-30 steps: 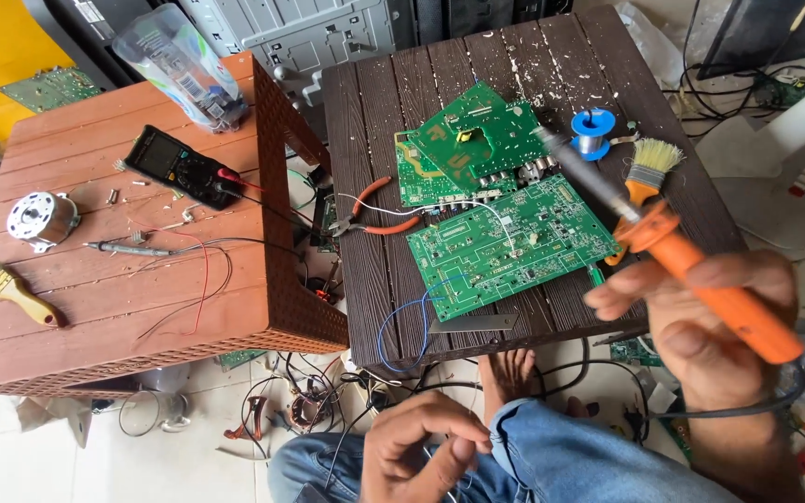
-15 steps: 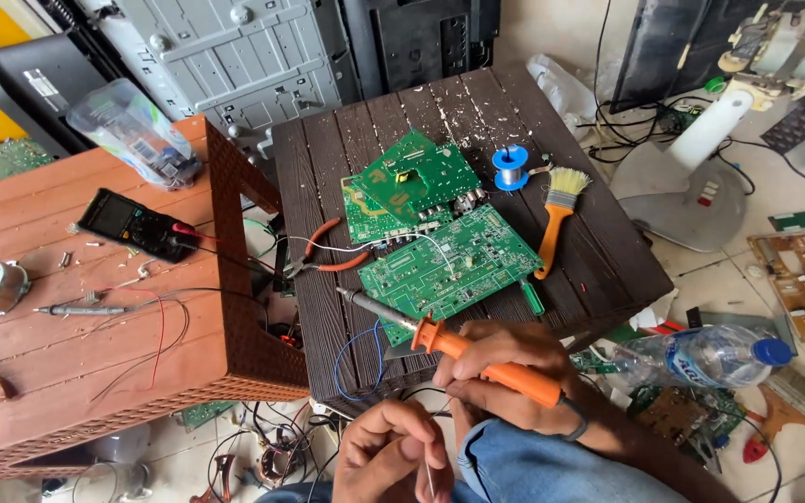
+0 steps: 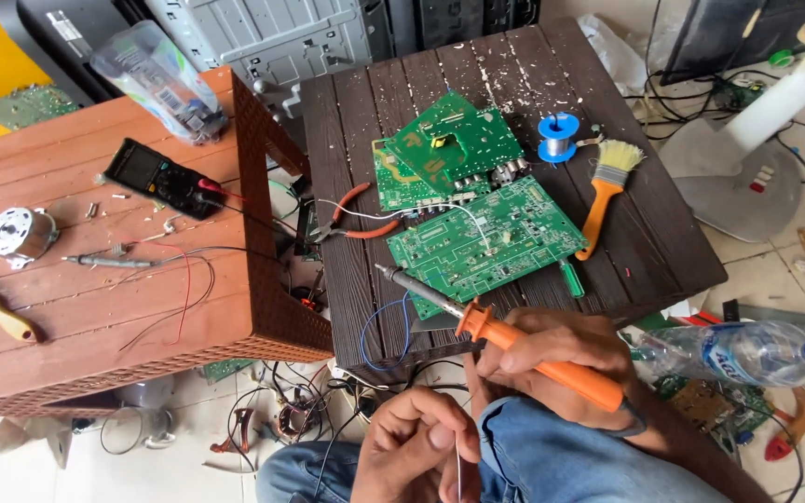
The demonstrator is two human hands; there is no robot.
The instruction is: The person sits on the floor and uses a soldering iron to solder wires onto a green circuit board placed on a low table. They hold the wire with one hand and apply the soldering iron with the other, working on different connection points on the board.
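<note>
Right hand [image 3: 552,349], lower centre-right of frame, was wrapped tight round an orange-handled soldering iron [image 3: 505,340]; its metal tip pointed up-left, just off the near corner of the large green circuit board [image 3: 491,244] lying mid-frame on the dark brown slatted table [image 3: 375,121]. Left hand [image 3: 416,452], bottom centre, had fingers pinched narrow on a thin strand of solder wire [image 3: 459,466]. Two smaller green boards [image 3: 454,149] overlapped above the big one. Orange-handled pliers [image 3: 356,214] lay to its left, an orange-handled paintbrush [image 3: 607,191] and blue solder spool [image 3: 558,137] to its right. Black multimeter [image 3: 156,177] sat on the reddish-brown table [image 3: 95,307] at left.
</note>
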